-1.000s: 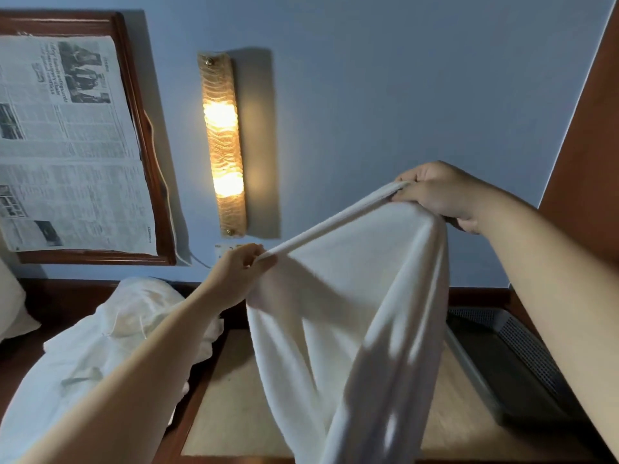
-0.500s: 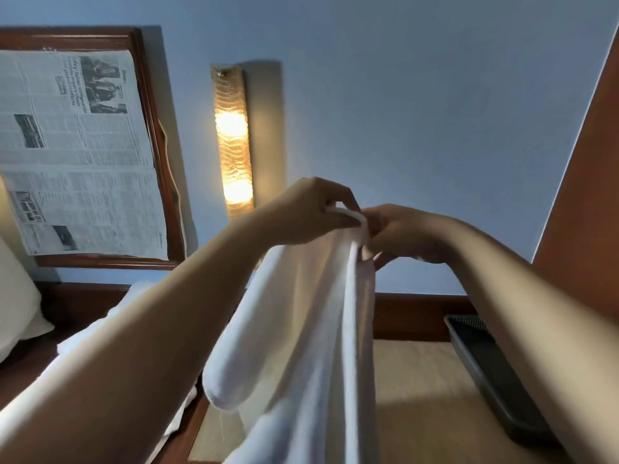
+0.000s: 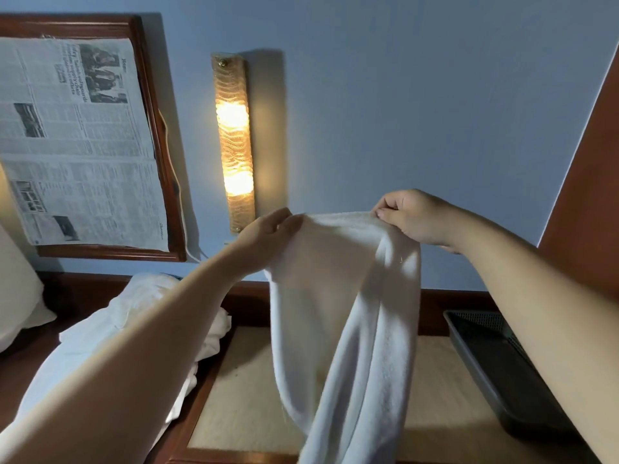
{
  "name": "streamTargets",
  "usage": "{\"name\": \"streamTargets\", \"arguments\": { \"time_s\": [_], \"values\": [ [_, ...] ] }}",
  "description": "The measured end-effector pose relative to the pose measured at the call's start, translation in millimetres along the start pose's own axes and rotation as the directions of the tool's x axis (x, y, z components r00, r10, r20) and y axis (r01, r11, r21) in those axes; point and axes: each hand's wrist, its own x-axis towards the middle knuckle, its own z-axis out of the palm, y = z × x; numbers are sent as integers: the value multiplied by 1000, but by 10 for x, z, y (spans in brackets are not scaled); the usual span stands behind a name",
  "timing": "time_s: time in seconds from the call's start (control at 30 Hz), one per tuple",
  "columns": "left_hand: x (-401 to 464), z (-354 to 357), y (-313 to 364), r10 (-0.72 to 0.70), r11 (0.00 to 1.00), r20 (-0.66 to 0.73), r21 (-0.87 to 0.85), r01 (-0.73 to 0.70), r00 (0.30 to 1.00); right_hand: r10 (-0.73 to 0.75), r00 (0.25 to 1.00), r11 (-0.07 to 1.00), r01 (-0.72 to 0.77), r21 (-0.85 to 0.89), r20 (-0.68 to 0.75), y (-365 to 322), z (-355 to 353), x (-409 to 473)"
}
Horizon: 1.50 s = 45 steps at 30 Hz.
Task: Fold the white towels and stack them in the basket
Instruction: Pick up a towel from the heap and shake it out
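Note:
A white towel (image 3: 338,316) hangs folded in the air over the table, doubled lengthwise. My left hand (image 3: 268,236) pinches its upper left corner and my right hand (image 3: 412,216) pinches the upper right corner, with the top edge stretched between them. The towel's lower end drops out of view at the bottom. A dark grey mesh basket (image 3: 495,363) sits on the table at the right, partly hidden by my right forearm. A heap of loose white towels (image 3: 134,316) lies at the left, under my left forearm.
A beige-topped table with a dark wood frame (image 3: 241,396) lies below the towel. On the wall hang a lit sconce (image 3: 234,142) and a wood frame covered with newspaper (image 3: 77,139). A pillow (image 3: 16,289) sits at far left, and a brown panel (image 3: 589,195) rises at right.
My hands first came together at the towel's top, folding it in half. They have now drawn apart again, each holding a corner of the doubled towel.

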Motion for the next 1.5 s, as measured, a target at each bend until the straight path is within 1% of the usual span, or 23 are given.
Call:
{"name": "streamTargets", "arguments": {
  "time_s": [0.03,0.07,0.13,0.2,0.23,0.3,0.4,0.5,0.57,0.63,0.83,1.03,1.27,1.4,1.5],
  "values": [
    [16,-21,18,10,1000,-29,11,-10,1000,-6,1000,998,5,-68,-6,7,-10,0],
    [24,-61,23,31,999,-28,26,-30,999,-14,1000,992,12,-129,-18,13,-28,2],
    [15,-192,6,84,991,67,101,-91,994,-23,998,979,12,-204,-51,37,-88,-11],
    [13,-315,-19,95,947,191,286,-148,977,-15,998,973,1,-231,-59,72,-139,-23],
    [23,-350,-27,85,912,228,374,-168,970,-9,999,971,-4,-240,-52,77,-150,-37],
    [65,-386,-61,75,876,244,446,-181,967,-8,999,968,-1,-251,-34,69,-127,-44],
    [110,-424,-145,94,856,202,484,-183,975,-5,1000,969,1,-245,-16,48,-62,-45],
    [96,-480,-239,85,887,170,435,-152,982,20,1000,974,-19,-227,4,96,-58,-71],
    [72,-488,-284,63,924,141,366,-111,988,12,1000,972,-11,-235,4,143,-63,-97],
    [57,-481,-315,57,939,108,331,-90,993,0,1000,977,-3,-214,-15,188,-48,-91],
    [57,-559,-413,129,877,47,461,-136,991,2,991,975,-32,-218,-136,352,-45,19],
    [67,-583,-555,146,890,2,437,-132,989,5,980,983,-41,-177,-199,430,-18,49],
    [46,-517,-450,89,922,-18,379,-76,996,4,977,986,-39,-160,-214,439,-13,58],
    [72,-495,-454,54,950,-39,311,-39,998,8,973,990,-41,-136,-232,389,31,60],
    [72,-449,-342,27,974,-59,225,-13,998,5,969,992,-37,-121,-249,339,84,82]
  ]
}}
